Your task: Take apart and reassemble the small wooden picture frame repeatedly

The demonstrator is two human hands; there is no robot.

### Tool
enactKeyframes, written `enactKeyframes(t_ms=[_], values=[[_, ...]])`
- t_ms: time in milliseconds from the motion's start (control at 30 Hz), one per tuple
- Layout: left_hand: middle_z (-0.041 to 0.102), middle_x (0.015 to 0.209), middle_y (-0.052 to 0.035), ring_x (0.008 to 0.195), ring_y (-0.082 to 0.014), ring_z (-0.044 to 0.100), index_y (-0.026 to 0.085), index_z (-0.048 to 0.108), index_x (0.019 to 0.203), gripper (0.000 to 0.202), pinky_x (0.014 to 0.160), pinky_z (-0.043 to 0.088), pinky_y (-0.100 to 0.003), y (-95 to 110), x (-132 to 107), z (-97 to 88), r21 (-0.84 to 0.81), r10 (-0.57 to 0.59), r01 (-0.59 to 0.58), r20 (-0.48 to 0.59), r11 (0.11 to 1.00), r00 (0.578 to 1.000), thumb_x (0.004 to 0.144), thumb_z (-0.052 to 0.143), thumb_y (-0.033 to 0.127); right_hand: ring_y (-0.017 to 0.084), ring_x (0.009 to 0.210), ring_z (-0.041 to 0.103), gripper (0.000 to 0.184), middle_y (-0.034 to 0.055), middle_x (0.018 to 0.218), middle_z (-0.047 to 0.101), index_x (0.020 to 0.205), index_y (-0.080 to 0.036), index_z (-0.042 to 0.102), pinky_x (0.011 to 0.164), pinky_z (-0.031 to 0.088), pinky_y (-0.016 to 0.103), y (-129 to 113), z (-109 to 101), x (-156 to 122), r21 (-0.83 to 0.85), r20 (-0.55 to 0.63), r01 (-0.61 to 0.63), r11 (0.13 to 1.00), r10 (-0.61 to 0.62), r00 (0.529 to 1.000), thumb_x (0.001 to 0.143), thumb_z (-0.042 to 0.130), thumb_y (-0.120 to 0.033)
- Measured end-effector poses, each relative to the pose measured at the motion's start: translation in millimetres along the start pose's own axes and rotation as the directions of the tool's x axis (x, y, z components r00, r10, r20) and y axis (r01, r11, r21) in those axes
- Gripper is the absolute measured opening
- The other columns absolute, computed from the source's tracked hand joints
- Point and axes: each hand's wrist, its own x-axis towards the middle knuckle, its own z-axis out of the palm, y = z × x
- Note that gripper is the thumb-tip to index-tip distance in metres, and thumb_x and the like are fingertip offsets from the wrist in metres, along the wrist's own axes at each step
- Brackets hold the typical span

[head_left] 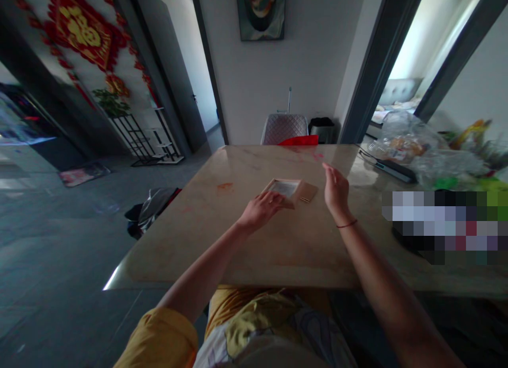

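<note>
On the tabletop lies a small shallow box (297,190) with a pale pinkish-tan rim and a greyish inside. My left hand (264,208) is palm down at its near left side, the fingers bent over the rim and gripping it; the thumb is hidden. Against the box's right side is a small flat tan piece (309,193) with a darker line at its near edge. To the right of that piece, my right hand (336,191) is raised off the table, its fingers stretched up and to the left, holding nothing I can see. A thin red cord circles the right wrist.
The stone-look table (190,246) has a reddish mark at left. On the right are a dark, long device with a cord (392,169), clear plastic bags (413,140) and a pixelated patch. A quilted chair (284,129) stands beyond the far edge.
</note>
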Motion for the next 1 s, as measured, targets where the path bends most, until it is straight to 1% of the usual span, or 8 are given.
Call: enactKeyframes(t_ms=[67,133,233,300,433,600,800,1000], values=[[0.063,0.11,-0.0102,0.099,-0.0195,0.061,0.018,0.057,0.117,0.031,0.084,0.05,-0.032,-1.0,0.1,-1.0,-0.07,-0.097,0.095,-0.037,0.993,0.995,0.09,0.051,0.032,0.025,0.111,0.057,0.043,0.0167,0.118,0.063,0.104,-0.012,0.064,0.1,0.039,0.042,10.4,3.7,3.3,0.089,0.017,-0.204,0.975,0.204,0.979,0.083,0.041,-0.043],[0.064,0.107,-0.0099,0.094,-0.0182,0.063,0.017,0.058,0.115,0.032,0.081,0.051,-0.03,-2.4,0.7,-1.7,-0.178,-0.185,0.17,-0.067,0.969,0.98,0.087,0.055,0.033,0.025,0.098,0.064,0.033,0.0134,0.106,0.068,0.092,-0.017,0.064,0.089,0.047,0.042,20.0,12.1,1.1,0.154,0.154,-0.465,0.872,0.444,0.883,0.078,0.047,-0.042],[0.067,0.099,-0.0088,0.083,-0.0167,0.064,0.015,0.061,0.112,0.034,0.075,0.052,-0.029,-3.9,2.7,-1.7,-0.374,-0.349,0.29,-0.1,0.881,0.932,0.084,0.059,0.035,0.022,0.083,0.068,0.025,0.0095,0.098,0.07,0.083,-0.021,0.062,0.075,0.053,0.039,27.1,26.2,-8.8,0.236,0.41,-0.654,0.719,0.536,0.738,0.077,0.049,-0.042],[0.068,0.094,-0.0076,0.08,-0.0167,0.064,0.014,0.062,0.112,0.035,0.073,0.052,-0.029,-3.8,4.3,-2.2,-0.51,-0.448,0.346,-0.09,0.788,0.889,0.083,0.059,0.034,0.021,0.08,0.068,0.026,0.0096,0.097,0.07,0.083,-0.021,0.063,0.074,0.053,0.039,26.0,32.2,-15.4,0.264,0.496,-0.68,0.684,0.508,0.704,0.078,0.049,-0.042],[0.068,0.088,-0.0047,0.081,-0.0169,0.065,0.015,0.064,0.109,0.036,0.07,0.052,-0.027,-1.9,6.7,-5.4,-0.707,-0.549,0.369,-0.032,0.603,0.835,0.08,0.06,0.036,0.021,0.083,0.067,0.029,0.0087,0.098,0.07,0.088,-0.021,0.064,0.078,0.051,0.039,17.6,34.6,-20.9,0.27,0.462,-0.558,0.785,0.403,0.79,0.077,0.051,-0.045],[0.069,0.087,-0.0043,0.079,-0.0163,0.065,0.015,0.066,0.107,0.037,0.07,0.052,-0.026,-0.9,8.0,-7.0,-0.78,-0.602,0.352,-0.039,0.518,0.798,0.076,0.063,0.035,0.022,0.086,0.065,0.036,0.0108,0.098,0.067,0.096,-0.02,0.061,0.081,0.049,0.041,10.6,35.3,-23.0,0.145,0.261,-0.303,0.942,0.259,0.93,0.071,0.057,-0.045],[0.068,0.089,-0.0055,0.079,-0.0156,0.064,0.013,0.064,0.108,0.04,0.072,0.053,-0.028,0.6,8.4,-8.2,-0.793,-0.607,0.323,-0.074,0.516,0.791,0.075,0.063,0.036,0.021,0.087,0.062,0.029,0.0092,0.092,0.066,0.096,-0.02,0.06,0.084,0.048,0.04,-2.0,34.2,-30.4,0.12,0.209,-0.151,0.981,0.123,0.97,0.076,0.054,-0.041],[0.067,0.085,-0.0033,0.079,-0.0156,0.064,0.014,0.064,0.105,0.038,0.068,0.052,-0.026,-1.1,8.5,-6.3,-0.806,-0.596,0.317,-0.054,0.5,0.801,0.076,0.062,0.039,0.023,0.096,0.057,0.028,0.0082,0.098,0.062,0.11,-0.026,0.059,0.091,0.045,0.042,-17.9,24.5,-36.0,-0.023,0.255,0.276,0.961,-0.262,0.931,0.086,0.047,-0.035]])
